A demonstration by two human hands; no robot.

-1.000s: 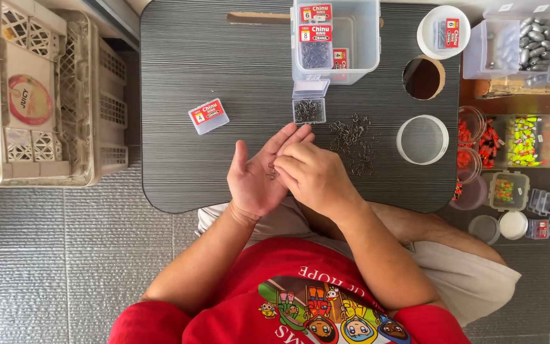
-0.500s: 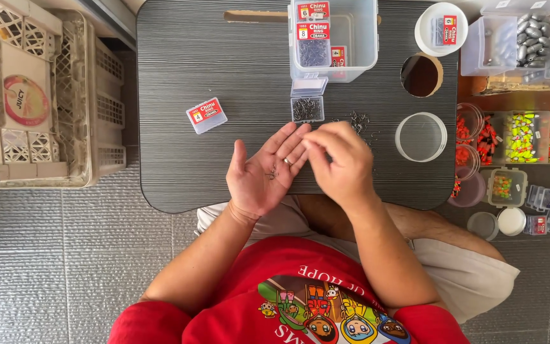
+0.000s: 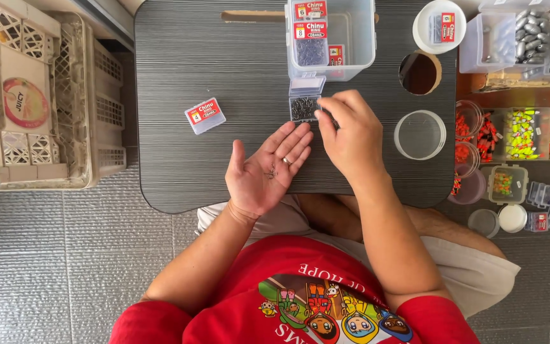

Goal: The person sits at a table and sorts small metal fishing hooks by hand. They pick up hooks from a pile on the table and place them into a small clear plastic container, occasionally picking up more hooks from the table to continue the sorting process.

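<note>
Head view: your left hand (image 3: pixel 267 171) lies open, cupping small hooks (image 3: pixel 270 172); your right hand (image 3: pixel 350 135) pinches at the open hook box (image 3: pixel 305 107).

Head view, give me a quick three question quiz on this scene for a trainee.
1. True or false: the left hand lies palm up with a few small hooks on it.
2. Where do the right hand fingertips reach? A) the round clear lid B) the small open clear box of hooks C) the closed red-labelled box
3. Fill in: the closed red-labelled box lies on the dark ___.

Key: 1 true; 2 B; 3 table.
</note>
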